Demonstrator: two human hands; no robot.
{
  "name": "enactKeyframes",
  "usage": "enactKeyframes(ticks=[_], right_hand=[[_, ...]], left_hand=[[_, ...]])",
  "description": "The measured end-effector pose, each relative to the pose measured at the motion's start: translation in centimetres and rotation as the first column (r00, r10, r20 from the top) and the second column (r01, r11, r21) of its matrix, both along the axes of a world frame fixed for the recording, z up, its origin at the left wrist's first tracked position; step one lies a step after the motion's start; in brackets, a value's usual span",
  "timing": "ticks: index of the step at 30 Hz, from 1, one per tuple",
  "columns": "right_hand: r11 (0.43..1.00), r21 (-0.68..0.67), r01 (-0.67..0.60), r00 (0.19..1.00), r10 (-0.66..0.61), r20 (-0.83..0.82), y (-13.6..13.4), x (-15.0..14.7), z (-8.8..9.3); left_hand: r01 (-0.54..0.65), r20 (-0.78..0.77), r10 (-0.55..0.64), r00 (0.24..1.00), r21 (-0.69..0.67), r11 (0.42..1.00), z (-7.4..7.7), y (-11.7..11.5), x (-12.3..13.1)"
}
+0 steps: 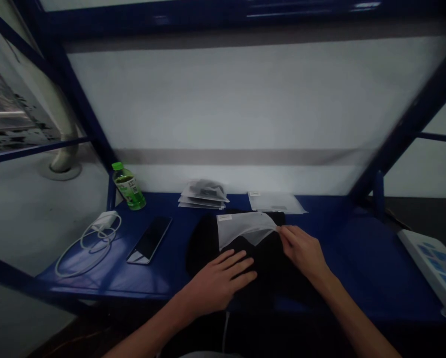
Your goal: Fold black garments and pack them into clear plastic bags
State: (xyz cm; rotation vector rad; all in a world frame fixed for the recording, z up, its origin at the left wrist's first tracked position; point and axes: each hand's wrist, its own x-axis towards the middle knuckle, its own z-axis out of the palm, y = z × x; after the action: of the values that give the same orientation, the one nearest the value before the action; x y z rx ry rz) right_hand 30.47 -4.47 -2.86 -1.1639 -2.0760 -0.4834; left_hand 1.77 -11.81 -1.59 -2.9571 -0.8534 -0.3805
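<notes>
In front of me a black cloth item (204, 243) lies on the blue shelf, its exact kind hard to make out in the dim light. Over its upper part is a frosted plastic bag (241, 224) with a small white label at its top left corner. My right hand (301, 248) pinches the bag's right edge, and the bag's near side gapes there. Fingers spread, my left hand (223, 281) rests flat on the black cloth just below the bag's opening. Where the cloth meets the inside of the bag is partly hidden.
A stack of filled plastic bags (203, 194) and another flat bag (277, 202) lie at the back. To the left are a phone (150, 241), a white charger with cable (104, 220) and a green bottle (129, 188). A white-blue box (431, 263) stands right. Blue posts frame the shelf (353, 248).
</notes>
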Motion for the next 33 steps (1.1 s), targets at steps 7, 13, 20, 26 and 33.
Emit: enactKeyframes(ticks=[7,13,20,26,33], right_hand=[[0.999,-0.036,0.019,0.992,-0.024,-0.121,0.5,0.7,-0.3],[0.998,-0.021,0.056,0.959,-0.06,-0.277,0.8,1.2,-0.2],[0.96,0.077,0.271,0.883,-0.216,-0.416,1.0,2.8,0.5],[0.967,0.006,0.254,0.872,-0.226,-0.435,1.0,2.9,0.6],[0.948,-0.281,0.147,0.91,-0.241,-0.338,1.6,3.2,-0.5]], left_hand=[[-0.036,0.192,0.078,0.978,-0.214,0.976,0.9,-0.3,0.1],[-0.027,0.537,0.23,0.812,-0.358,0.933,3.2,0.8,0.0],[-0.247,0.433,0.292,0.853,-0.159,0.956,3.0,2.7,1.0],[-0.267,0.114,0.275,0.955,-0.083,0.96,0.3,2.9,2.1],[-0.23,0.075,0.239,0.968,-0.103,0.968,-0.7,2.2,2.2]])
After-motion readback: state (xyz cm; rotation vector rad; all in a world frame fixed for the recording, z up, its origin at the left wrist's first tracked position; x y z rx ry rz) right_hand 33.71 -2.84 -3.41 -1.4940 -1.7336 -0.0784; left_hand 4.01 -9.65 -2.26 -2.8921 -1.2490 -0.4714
